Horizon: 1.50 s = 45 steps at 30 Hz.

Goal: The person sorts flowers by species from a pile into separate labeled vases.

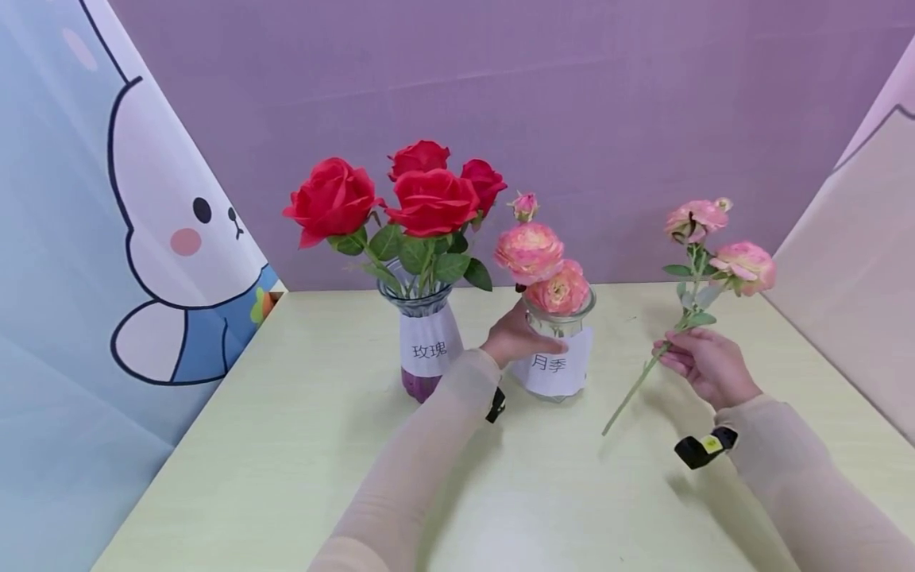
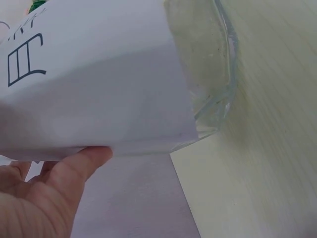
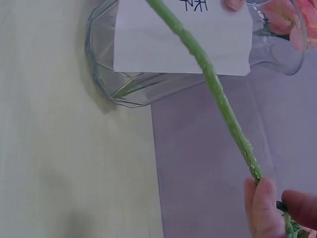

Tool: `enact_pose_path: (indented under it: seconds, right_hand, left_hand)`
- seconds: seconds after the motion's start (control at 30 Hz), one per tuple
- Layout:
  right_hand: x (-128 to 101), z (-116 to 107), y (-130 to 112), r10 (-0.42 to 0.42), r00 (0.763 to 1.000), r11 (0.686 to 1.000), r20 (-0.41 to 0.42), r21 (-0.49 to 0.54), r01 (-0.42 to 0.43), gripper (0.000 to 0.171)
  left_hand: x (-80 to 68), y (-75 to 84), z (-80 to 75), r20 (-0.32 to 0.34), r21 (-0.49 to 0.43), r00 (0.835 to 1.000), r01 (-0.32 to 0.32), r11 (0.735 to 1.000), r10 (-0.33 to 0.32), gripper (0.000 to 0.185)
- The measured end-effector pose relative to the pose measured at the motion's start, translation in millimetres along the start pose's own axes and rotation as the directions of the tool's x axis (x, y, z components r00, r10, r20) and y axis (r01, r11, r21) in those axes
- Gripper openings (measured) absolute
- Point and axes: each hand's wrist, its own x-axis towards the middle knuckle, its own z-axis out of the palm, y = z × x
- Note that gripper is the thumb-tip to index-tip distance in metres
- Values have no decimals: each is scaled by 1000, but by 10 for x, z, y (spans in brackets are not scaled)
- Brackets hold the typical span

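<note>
My left hand [image 1: 516, 337] grips a clear glass vase [image 1: 584, 311] from its left side, thumb across the front near the rim. The vase wears a white paper label [image 1: 549, 367] with handwritten characters, and pink flowers [image 1: 530, 253] stand in it. In the left wrist view, the thumb [image 2: 89, 159] lies at the label's edge. To the right, my right hand [image 1: 709, 367] pinches the green stem of a pink artificial flower spray [image 1: 745, 267]. Its blooms point up and its bare stem end slants down left toward the vase; the right wrist view shows this stem [image 3: 214, 83] crossing before the vase.
Close on the left stands another glass vase [image 1: 420, 384] with a white label, purple at its base, holding several red roses [image 1: 433, 203]. Both vases are on a pale table [image 1: 286, 445]. A purple backdrop [image 1: 615, 95] rises behind, with a cartoon-printed cloth [image 1: 64, 318] at left.
</note>
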Motion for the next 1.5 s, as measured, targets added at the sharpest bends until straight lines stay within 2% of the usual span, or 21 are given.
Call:
enact_pose_path:
  seconds: [0.23, 0.47, 0.6, 0.77, 0.9, 1.17, 1.37, 1.5]
  right_hand:
    - [-17, 117, -125, -72, 997, 995, -13, 66, 73, 22]
    - [-14, 234, -276, -139, 990, 988, -12, 65, 139, 16]
    - [-34, 291, -343, -179, 983, 981, -33, 72, 181, 13]
    - [-22, 401, -465, -228, 973, 968, -39, 98, 231, 5]
    - [-21, 501, -575, -276, 960, 955, -35, 102, 278, 6]
    - [-71, 624, -772, -327, 941, 934, -83, 123, 336, 9]
    - [-97, 712, -876, -394, 910, 911, -132, 77, 405, 9]
    - [-108, 755, -932, -408, 898, 902, -165, 77, 424, 10]
  left_hand:
    - [-25, 2, -9, -4, 0, 1000, 11, 1000, -11, 99]
    - [-29, -11, -9, -20, 3, 1000, 21, 1000, -21, 98]
    - [-15, -17, 7, -3, 3, 1000, 12, 1000, -12, 99]
    - [-19, -12, 1, -18, 13, 999, 33, 999, -33, 99]
    - [-16, -9, -14, -24, 16, 999, 33, 999, -33, 98]
    - [-9, -1, -6, -12, 14, 1000, 23, 1000, -23, 99]
    - [0, -5, 6, -9, 23, 1000, 24, 999, -24, 98]
    - [13, -6, 17, -8, 23, 1000, 30, 999, -30, 98]
